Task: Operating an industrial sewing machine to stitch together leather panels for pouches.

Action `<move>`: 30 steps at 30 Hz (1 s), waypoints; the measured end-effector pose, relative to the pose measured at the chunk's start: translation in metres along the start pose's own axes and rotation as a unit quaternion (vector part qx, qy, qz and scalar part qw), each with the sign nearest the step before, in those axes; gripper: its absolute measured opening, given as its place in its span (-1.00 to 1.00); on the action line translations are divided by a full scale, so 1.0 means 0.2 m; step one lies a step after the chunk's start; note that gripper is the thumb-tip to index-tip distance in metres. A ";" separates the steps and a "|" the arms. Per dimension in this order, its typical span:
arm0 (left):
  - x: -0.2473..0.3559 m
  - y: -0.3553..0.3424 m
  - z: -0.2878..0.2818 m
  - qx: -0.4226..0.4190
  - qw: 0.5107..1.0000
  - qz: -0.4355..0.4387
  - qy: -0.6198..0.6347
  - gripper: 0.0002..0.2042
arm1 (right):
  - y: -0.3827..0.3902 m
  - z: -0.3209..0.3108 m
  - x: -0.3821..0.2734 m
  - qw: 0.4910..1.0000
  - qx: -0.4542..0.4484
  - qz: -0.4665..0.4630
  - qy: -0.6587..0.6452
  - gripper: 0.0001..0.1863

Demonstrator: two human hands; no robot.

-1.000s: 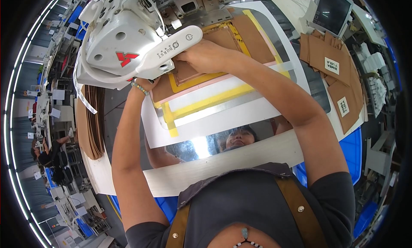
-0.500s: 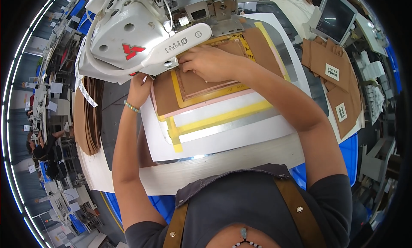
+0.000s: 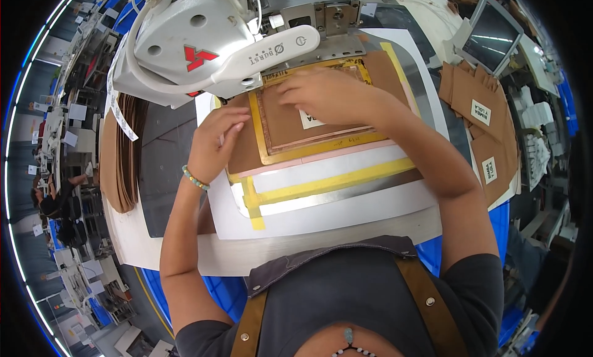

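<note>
My left hand, wearing a beaded bracelet, has its fingers apart at the left part of a brown panel. My right hand spreads loosely curled fingers over the middle of a yellow rectangular frame, partly covering a white label on brown material inside it. The frame lies on a template with pink strips, yellow tape and a white sheet beneath. Just beyond both hands is the white machine head with a handle-like arm; the frame's far edge is close to its metal parts.
Long brown pieces are stacked at the left; labelled brown pieces lie right, below a small screen. Blue bins are under the pale table edge. A seated person is far left.
The template and yellow frame have shifted toward me relative to the machine. My left hand has come out from under the machine head, and more of the frame's middle shows.
</note>
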State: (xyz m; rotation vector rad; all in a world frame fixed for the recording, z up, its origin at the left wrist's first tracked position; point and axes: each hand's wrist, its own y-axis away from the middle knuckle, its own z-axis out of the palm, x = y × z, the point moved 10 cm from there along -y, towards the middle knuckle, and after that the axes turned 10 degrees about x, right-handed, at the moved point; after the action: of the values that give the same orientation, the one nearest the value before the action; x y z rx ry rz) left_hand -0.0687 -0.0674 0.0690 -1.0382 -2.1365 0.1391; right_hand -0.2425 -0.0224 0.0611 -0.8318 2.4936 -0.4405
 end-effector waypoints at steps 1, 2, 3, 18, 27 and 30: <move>0.05 -0.01 0.04 -0.019 1.000 0.013 -0.008 -0.81 | 0.04 -0.08 0.03 0.999 -0.012 0.036 0.015 -0.69; 0.10 -0.01 0.08 -0.039 0.998 0.039 -0.015 -0.79 | 0.08 -0.16 0.03 0.999 -0.020 0.035 0.017 -0.69; 0.12 -0.02 0.08 -0.034 0.999 0.036 -0.008 -0.79 | 0.14 -0.23 0.08 0.995 -0.041 0.080 0.050 -0.68; 0.20 0.02 0.41 -0.111 0.954 0.162 -0.226 -0.50 | 0.47 -0.21 0.15 0.949 -0.014 0.084 0.303 -0.46; 0.18 0.02 0.39 -0.108 0.953 0.156 -0.236 -0.50 | 0.39 -0.20 0.10 0.958 0.009 0.054 0.282 -0.47; 0.18 0.00 0.41 -0.112 0.950 0.159 -0.246 -0.48 | 0.39 -0.21 0.08 0.950 0.018 0.023 0.312 -0.51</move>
State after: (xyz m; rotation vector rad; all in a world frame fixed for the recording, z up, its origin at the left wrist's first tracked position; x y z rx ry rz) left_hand -0.1365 -0.0240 0.0305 -1.6177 -2.4466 0.3470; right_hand -0.3137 0.0340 0.0568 -0.6911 3.0555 -0.8392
